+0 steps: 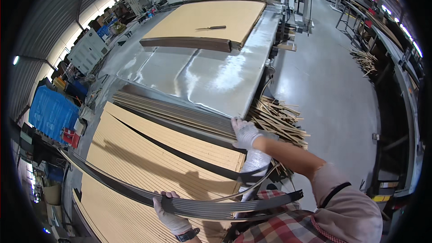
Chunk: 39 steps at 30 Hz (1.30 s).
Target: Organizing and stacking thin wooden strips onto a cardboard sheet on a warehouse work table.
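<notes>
My left hand [170, 215], in a white glove, grips a long bundle of thin dark strips [135, 190] that bows across the near side. Under the bundle lies a wide stack of pale ribbed sheets [135, 153]. My right hand [245, 133], also gloved, rests on the end of a flat row of dark strips [180, 112] at the edge of a shiny metal table [202, 74]. Its fingers press on the strip ends.
A second stack of tan boards [211, 20] with a knife [211, 28] on top lies at the far end of the table. A heap of thin wood offcuts [279, 119] lies on the floor at the right. Machines and a blue bin [50, 111] stand at the left.
</notes>
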Available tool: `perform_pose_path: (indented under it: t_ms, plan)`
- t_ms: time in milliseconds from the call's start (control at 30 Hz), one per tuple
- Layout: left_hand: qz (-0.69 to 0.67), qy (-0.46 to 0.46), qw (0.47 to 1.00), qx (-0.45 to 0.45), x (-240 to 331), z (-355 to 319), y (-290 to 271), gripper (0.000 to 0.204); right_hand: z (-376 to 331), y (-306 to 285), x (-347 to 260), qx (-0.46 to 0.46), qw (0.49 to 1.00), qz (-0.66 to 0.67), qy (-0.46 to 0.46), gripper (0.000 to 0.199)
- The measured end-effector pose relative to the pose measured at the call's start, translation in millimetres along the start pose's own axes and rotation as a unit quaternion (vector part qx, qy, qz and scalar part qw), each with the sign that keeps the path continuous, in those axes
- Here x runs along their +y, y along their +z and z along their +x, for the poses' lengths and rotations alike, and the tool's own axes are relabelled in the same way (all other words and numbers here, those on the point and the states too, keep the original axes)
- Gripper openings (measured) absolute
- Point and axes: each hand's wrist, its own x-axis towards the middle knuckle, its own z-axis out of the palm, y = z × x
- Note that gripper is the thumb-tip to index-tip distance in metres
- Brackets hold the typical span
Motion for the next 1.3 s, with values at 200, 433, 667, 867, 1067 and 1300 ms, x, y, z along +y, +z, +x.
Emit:
perform_pose_path:
  t_ms: [200,433,667,867,1067,1300]
  plan:
    - [-0.011,-0.003,1.0,0.017,3,3,3,0.029,12,23,-13,0.073,0.997,0.018,-0.02,0.082]
    - [0.056,0.032,0.997,0.031,12,15,41,0.034,76,-88,21,0.141,0.985,-0.055,-0.081,0.066]
    - [0.048,0.045,0.995,0.075,-1,40,82,0.036,116,-207,221,0.198,0.977,-0.074,0.003,0.071]
    - [0.065,0.052,0.993,0.089,-33,52,122,0.036,173,-170,356,0.116,0.991,-0.033,0.064,0.083]
    - [0.08,0.068,0.989,0.1,-43,47,153,0.033,228,-171,380,0.038,0.997,0.014,0.059,0.085]
    - [-0.031,0.023,0.999,0.007,-33,118,178,0.027,274,-205,270,0.318,0.939,-0.117,-0.057,0.087]
